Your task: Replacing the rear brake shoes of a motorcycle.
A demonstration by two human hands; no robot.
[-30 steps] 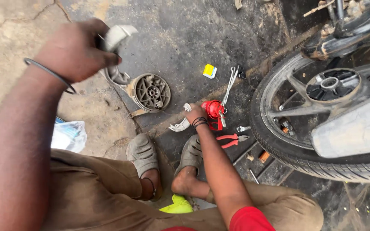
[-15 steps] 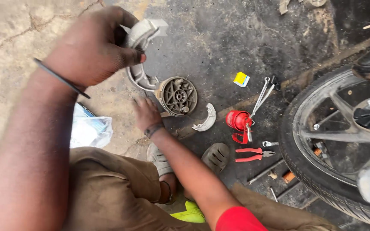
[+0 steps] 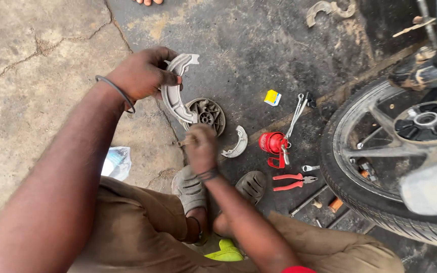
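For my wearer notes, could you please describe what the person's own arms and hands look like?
Both arms are bare to the hands. The left hand has a thin dark band around its wrist; the right hand has a dark band at the wrist too. A red sleeve edge shows at the upper right arm. No gloves.
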